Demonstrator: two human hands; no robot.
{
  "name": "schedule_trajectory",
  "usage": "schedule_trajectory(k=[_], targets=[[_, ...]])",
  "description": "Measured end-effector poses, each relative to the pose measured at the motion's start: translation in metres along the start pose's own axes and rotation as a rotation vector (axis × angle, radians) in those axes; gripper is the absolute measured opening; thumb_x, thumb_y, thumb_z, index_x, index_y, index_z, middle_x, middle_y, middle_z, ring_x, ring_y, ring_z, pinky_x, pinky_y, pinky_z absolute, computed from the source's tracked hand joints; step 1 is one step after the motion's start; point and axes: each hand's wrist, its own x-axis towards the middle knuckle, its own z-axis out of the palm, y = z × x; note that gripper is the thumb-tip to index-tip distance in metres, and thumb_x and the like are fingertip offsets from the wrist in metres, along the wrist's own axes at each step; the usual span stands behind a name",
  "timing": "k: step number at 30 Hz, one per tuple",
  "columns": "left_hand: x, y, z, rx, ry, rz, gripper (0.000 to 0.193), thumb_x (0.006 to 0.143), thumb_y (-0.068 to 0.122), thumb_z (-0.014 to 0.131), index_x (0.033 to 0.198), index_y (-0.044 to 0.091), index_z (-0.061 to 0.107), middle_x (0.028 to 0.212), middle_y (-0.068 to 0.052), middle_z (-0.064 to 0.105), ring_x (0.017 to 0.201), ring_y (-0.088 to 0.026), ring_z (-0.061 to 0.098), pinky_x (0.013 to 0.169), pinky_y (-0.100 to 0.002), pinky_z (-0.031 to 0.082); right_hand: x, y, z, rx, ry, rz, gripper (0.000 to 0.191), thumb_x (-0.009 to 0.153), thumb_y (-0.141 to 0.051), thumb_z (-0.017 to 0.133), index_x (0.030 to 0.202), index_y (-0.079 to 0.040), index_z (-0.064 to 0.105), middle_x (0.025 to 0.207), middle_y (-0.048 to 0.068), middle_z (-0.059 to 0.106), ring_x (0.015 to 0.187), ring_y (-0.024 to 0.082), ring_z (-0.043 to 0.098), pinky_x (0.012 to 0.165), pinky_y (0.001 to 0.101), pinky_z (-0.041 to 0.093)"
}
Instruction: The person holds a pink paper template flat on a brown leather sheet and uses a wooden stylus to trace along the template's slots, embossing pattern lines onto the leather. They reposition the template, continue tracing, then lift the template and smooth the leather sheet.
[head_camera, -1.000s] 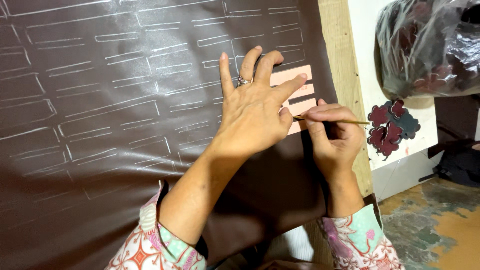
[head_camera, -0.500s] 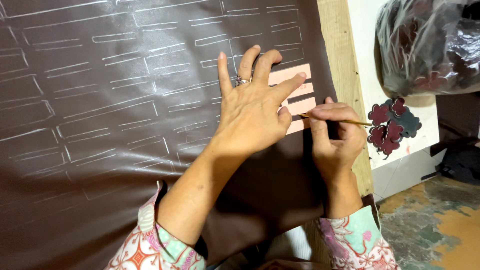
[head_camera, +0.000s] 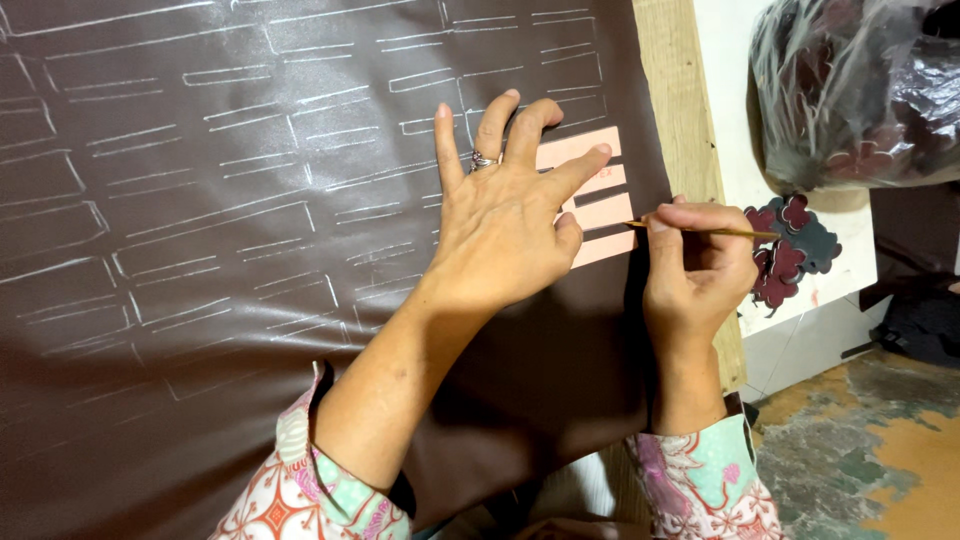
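Head view shows me a broad sheet of dark brown material (head_camera: 250, 330) spread over most of the work surface, covered in pale traced outlines of narrow bars. Along its right edge runs a bare wooden board (head_camera: 685, 90), and beyond that, up in the corner, sits a clear plastic bag (head_camera: 850, 90) stuffed with dark cut pieces. Below the bag I see a small cluster of maroon and dark flower-shaped cutouts (head_camera: 790, 255) on a white surface. My left hand (head_camera: 500, 225) lies flat with fingers spread, pressing a pink slotted template (head_camera: 595, 200) against the sheet near its right edge. My right hand (head_camera: 695, 265) is pinched closed around a thin pencil-like stylus (head_camera: 715, 231), whose tip touches the template's right side.
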Motion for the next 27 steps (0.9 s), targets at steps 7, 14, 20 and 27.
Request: schedule_trajectory(k=[7,14,20,27], targets=[[0.0001,-0.0003,0.0004,-0.005,0.004,0.004,0.054,0.074,0.018,0.070,0.127,0.027,0.073,0.145,-0.013,0.046,0.147,-0.040,0.025,0.119,-0.073,-0.003,0.0008,0.0052,-0.0024,0.062,0.020,0.016,0.016,0.110,0.009,0.069,0.117,0.001,0.057,0.105,0.011,0.066,0.097,0.012,0.067,0.093,0.0226,0.055],[0.0008,0.0005,-0.0011,-0.013,0.015,0.007,0.054,0.074,0.019,0.070,0.127,0.027,0.073,0.145,-0.013,0.046,0.147,-0.041,0.025,0.118,-0.073,-0.002,0.0040,0.0036,-0.0086,0.206,-0.133,0.015,0.015,0.107,0.007,0.069,0.109,-0.002,0.057,0.105,0.011,0.068,0.098,0.016,0.069,0.118,0.0385,0.053],[0.0007,0.0009,-0.0007,-0.009,0.011,-0.002,0.054,0.074,0.019,0.071,0.127,0.027,0.073,0.146,-0.012,0.046,0.147,-0.040,0.026,0.119,-0.073,-0.002,0.0010,0.0005,-0.0058,0.088,-0.237,0.018,0.014,0.104,0.003,0.070,0.108,-0.005,0.060,0.103,0.009,0.070,0.098,0.016,0.069,0.127,0.0455,0.041],[0.0003,0.0006,-0.0006,-0.001,0.003,-0.001,0.055,0.074,0.020,0.071,0.128,0.028,0.072,0.146,-0.013,0.045,0.147,-0.040,0.025,0.119,-0.073,-0.002,0.0030,-0.0016,-0.0038,0.036,-0.278,0.000,0.014,0.104,0.002,0.070,0.108,-0.007,0.060,0.104,0.007,0.072,0.097,0.015,0.070,0.129,0.0464,0.040]])
